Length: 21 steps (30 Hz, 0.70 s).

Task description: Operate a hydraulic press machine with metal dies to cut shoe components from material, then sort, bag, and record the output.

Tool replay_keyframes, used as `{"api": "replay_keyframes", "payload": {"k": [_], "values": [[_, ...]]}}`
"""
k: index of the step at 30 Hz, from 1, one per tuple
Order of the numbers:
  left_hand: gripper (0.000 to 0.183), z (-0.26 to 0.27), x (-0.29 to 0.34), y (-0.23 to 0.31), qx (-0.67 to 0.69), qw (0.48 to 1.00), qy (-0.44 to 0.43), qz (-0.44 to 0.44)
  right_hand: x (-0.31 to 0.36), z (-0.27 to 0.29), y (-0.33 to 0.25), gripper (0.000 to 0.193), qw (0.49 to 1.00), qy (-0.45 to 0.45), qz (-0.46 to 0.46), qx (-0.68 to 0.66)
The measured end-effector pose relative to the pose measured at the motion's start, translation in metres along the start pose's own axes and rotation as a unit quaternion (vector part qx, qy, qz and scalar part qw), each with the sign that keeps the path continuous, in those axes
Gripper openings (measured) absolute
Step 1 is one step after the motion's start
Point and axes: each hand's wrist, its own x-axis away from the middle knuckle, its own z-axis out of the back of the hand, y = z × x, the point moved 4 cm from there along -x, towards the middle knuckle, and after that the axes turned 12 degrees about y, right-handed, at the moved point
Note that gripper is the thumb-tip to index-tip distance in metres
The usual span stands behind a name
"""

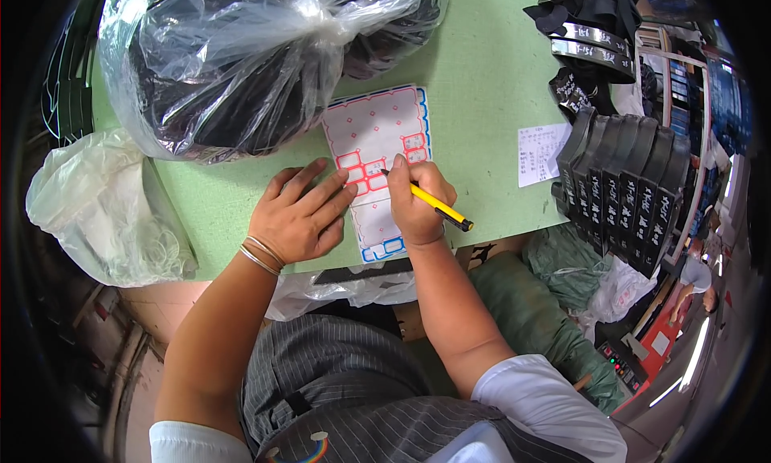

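A yellow marker pen (pixel 431 196) with a black end is gripped in my right hand (pixel 418 199), its tip against a printed paper sheet (pixel 367 126). The sheet carries red boxes and small diamond marks, with blue edging along its right side and bottom. Dark handwriting shows in some boxes near the tip. My left hand (pixel 303 210) lies flat with fingers spread, its fingertips on the sheet's left edge. Two bracelets circle that wrist. Just beyond the sheet sits a big clear plastic bag (pixel 233 69), knotted on top and full of dark material.
The green tabletop (pixel 482 101) bears a whitish plastic bag (pixel 104 210) at left. To the right are a handwritten note (pixel 539 153), a row of black bundles (pixel 618 178) with white markings and rolled black strips (pixel 593 49). Green sacks (pixel 522 310) stand below the table edge.
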Motion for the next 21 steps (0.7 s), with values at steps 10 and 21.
{"api": "replay_keyframes", "payload": {"k": [10, 21], "values": [[0.050, 0.003, -0.004, 0.002, 0.014, 1.000, -0.012, -0.001, 0.003, 0.001, 0.020, 0.022, 0.986, 0.031, -0.116, -0.118], [0.063, -0.031, -0.012, 0.025, 0.332, 0.731, 0.217, 0.555, -0.008, 0.004, 0.024, 0.028, 0.965, 0.012, -0.198, -0.173]]}}
